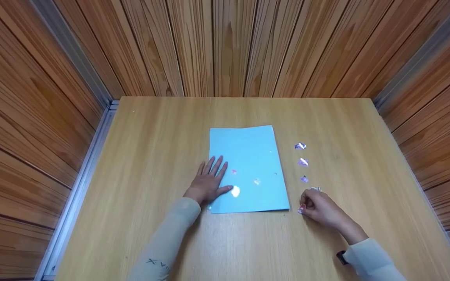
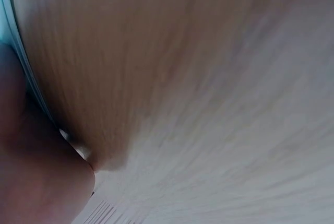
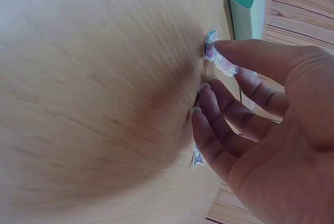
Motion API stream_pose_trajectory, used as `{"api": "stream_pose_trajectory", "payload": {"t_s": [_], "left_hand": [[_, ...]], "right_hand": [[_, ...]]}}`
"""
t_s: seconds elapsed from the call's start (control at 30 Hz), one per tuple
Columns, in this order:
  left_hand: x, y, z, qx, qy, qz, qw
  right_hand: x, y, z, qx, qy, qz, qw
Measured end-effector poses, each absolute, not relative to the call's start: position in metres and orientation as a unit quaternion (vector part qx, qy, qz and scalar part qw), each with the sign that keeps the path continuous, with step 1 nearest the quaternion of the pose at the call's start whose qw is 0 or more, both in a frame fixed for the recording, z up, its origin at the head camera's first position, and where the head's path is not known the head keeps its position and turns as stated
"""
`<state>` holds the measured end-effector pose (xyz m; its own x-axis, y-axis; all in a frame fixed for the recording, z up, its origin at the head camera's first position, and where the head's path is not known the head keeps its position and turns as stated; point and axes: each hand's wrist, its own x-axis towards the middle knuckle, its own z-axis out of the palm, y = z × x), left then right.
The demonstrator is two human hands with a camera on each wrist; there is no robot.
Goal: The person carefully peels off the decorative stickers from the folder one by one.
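Note:
My left hand lies spread over the lower left edge of a light-blue folder or booklet, its fingers and thumb resting on the cover. Small shiny marks, one pinkish, show on that cover. To the right of the cover, my right hand pinches a small sticker-like cutout with a pink and purple print between thumb and index finger, just above the table. Another shiny cutout lies at the knuckles, partly hidden by the hand. The left wrist view shows only part of the left hand.
Three shiny purple cutouts, the top one, the middle one and the lower one, lie in a column right of the blue cover. Wood-panelled walls enclose the wooden table at the back and sides.

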<state>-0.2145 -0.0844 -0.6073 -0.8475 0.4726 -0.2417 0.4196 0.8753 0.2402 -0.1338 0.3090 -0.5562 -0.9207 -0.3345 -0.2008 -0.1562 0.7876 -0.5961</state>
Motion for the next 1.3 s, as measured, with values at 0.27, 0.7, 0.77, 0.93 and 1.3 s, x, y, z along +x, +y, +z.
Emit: {"api": "stream_pose_trajectory", "payload": {"t_s": [0.27,0.7,0.77,0.93,1.3], "left_hand": [[-0.215,-0.085,-0.61,0.233,0.957,0.091,0.145],[-0.213,-0.084,-0.606,0.232,0.958,0.091,0.143],[-0.213,-0.084,-0.605,0.232,0.958,0.09,0.141],[-0.214,-0.084,-0.605,0.233,0.959,0.085,0.136],[-0.213,-0.083,-0.603,0.231,0.959,0.075,0.146]], "right_hand": [[-0.133,0.307,-0.56,-0.134,0.942,-0.277,0.134],[-0.134,0.304,-0.556,-0.14,0.948,-0.251,0.133],[-0.134,0.303,-0.553,-0.142,0.951,-0.241,0.132],[-0.138,0.296,-0.544,-0.139,0.952,-0.239,0.128],[-0.151,0.258,-0.535,-0.187,0.942,-0.26,0.103]]}}
